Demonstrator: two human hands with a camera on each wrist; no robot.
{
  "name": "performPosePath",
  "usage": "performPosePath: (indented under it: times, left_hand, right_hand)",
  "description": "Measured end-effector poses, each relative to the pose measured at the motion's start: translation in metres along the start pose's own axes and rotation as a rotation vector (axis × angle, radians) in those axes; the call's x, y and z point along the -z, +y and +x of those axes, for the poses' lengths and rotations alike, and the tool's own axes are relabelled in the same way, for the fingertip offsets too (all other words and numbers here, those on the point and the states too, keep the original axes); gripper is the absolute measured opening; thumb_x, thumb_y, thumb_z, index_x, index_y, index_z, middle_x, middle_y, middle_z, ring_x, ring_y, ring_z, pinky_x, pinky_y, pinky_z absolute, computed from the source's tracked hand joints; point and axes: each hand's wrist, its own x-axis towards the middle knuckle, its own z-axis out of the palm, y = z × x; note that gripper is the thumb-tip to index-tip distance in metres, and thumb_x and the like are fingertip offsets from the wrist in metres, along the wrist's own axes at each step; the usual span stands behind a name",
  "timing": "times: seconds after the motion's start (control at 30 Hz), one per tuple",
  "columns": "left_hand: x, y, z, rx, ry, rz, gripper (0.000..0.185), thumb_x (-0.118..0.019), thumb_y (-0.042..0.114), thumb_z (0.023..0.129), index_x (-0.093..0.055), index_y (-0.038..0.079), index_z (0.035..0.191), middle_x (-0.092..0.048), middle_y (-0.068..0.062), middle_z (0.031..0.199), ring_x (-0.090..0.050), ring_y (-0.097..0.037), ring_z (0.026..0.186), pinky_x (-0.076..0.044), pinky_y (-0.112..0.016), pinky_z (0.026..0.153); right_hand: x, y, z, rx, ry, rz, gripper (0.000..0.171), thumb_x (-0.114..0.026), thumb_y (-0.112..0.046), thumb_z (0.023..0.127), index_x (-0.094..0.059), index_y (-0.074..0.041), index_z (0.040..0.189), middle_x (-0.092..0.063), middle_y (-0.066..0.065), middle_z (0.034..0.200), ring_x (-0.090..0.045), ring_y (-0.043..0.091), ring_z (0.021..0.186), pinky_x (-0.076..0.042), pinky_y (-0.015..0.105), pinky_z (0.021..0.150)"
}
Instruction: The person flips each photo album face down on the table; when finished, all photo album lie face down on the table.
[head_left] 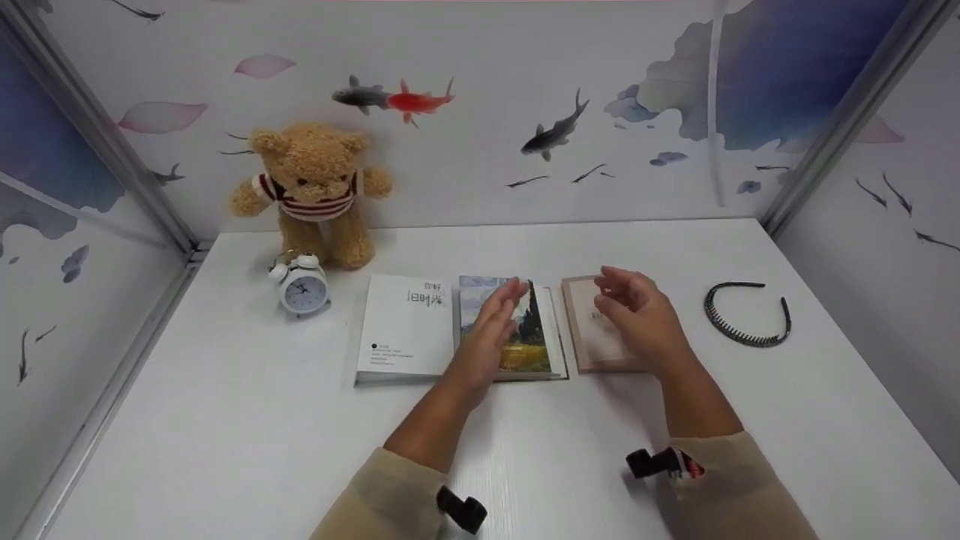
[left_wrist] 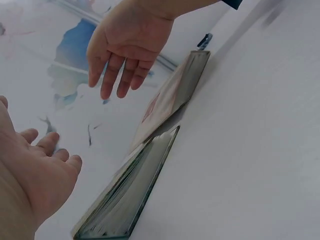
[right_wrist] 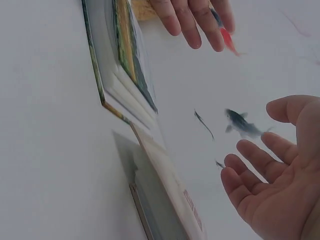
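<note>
My left hand (head_left: pixel 484 341), fingers straight and palm turned inward, hovers over a book with a landscape painting (head_left: pixel 540 330) on its cover. The right hand (head_left: pixel 643 315), its fingers gently bent and spread, is over the left part of a beige book (head_left: pixel 585 337) and partly hides it. Neither hand holds anything. Left of the painted book lies a white book (head_left: pixel 405 322) with dark print. In the right wrist view the painted book's pages (right_wrist: pixel 130 95) stand loosely parted, and the beige book's cover (right_wrist: pixel 167 185) is raised at an angle.
A teddy bear (head_left: pixel 319 195) in a striped top leans on the back wall, with a white alarm clock (head_left: pixel 304 289) in front of it. A black toothed headband (head_left: pixel 739 334) lies at the right. Printed wall panels enclose the white table (head_left: pixel 247 435) at the back and sides.
</note>
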Motion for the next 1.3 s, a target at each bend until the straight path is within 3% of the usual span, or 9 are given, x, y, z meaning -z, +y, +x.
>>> performPosePath:
  times: [0.13, 0.27, 0.37, 0.6, 0.9, 1.3]
  left_hand:
    - [0.030, -0.001, -0.012, -0.018, 0.096, 0.011, 0.059, -0.024, 0.045, 0.116, -0.024, 0.022, 0.171, -0.030, 0.000, 0.178, -0.019, -0.023, 0.168, -0.017, -0.048, 0.138]
    - [0.054, -0.004, -0.022, -0.005, 0.194, -0.003, 0.060, -0.027, 0.048, 0.116, -0.025, 0.024, 0.170, -0.031, 0.002, 0.177, -0.018, -0.020, 0.169, -0.017, -0.049, 0.139]
    - [0.063, -0.007, -0.025, 0.005, 0.220, -0.017, 0.061, -0.027, 0.051, 0.115, -0.023, 0.026, 0.171, -0.029, 0.003, 0.178, -0.016, -0.019, 0.169, -0.017, -0.049, 0.139]
    - [0.064, -0.012, -0.025, 0.062, 0.215, -0.044, 0.062, -0.023, 0.044, 0.117, -0.015, 0.019, 0.173, -0.018, -0.004, 0.181, -0.011, -0.026, 0.170, -0.014, -0.050, 0.139]
    - [0.064, -0.022, -0.025, 0.130, 0.132, -0.122, 0.064, -0.022, 0.043, 0.117, -0.005, 0.018, 0.174, -0.005, -0.006, 0.183, -0.003, -0.030, 0.171, -0.008, -0.052, 0.139]
    - [0.056, -0.019, -0.019, 0.174, 0.135, -0.156, 0.066, -0.028, 0.042, 0.117, -0.006, 0.017, 0.174, -0.005, -0.010, 0.183, -0.002, -0.029, 0.171, -0.007, -0.049, 0.139]
  right_hand:
    - [-0.025, -0.011, 0.004, -0.003, -0.028, 0.004, 0.053, -0.064, -0.032, 0.107, -0.053, -0.020, 0.157, -0.062, 0.005, 0.152, -0.058, 0.025, 0.142, -0.047, 0.047, 0.123]
    - [-0.049, -0.021, 0.007, -0.008, -0.054, 0.087, 0.052, -0.065, -0.030, 0.107, -0.053, -0.022, 0.157, -0.062, 0.004, 0.153, -0.058, 0.025, 0.143, -0.049, 0.047, 0.122]
    - [-0.062, -0.026, 0.008, 0.006, -0.066, 0.135, 0.051, -0.067, -0.029, 0.107, -0.054, -0.024, 0.156, -0.063, 0.002, 0.152, -0.059, 0.023, 0.142, -0.049, 0.047, 0.122]
    - [-0.079, -0.023, 0.005, -0.003, -0.124, 0.134, 0.051, -0.068, -0.029, 0.105, -0.056, -0.025, 0.155, -0.061, 0.001, 0.155, -0.059, 0.025, 0.143, -0.051, 0.050, 0.120]
    - [-0.092, -0.012, 0.001, -0.046, -0.233, 0.135, 0.059, -0.069, -0.025, 0.105, -0.049, -0.018, 0.160, -0.058, 0.007, 0.158, -0.056, 0.029, 0.146, -0.049, 0.052, 0.121]
    - [-0.087, -0.012, 0.000, -0.118, -0.219, 0.087, 0.060, -0.072, -0.029, 0.103, -0.051, -0.022, 0.159, -0.057, 0.006, 0.160, -0.048, 0.031, 0.154, -0.044, 0.054, 0.125]
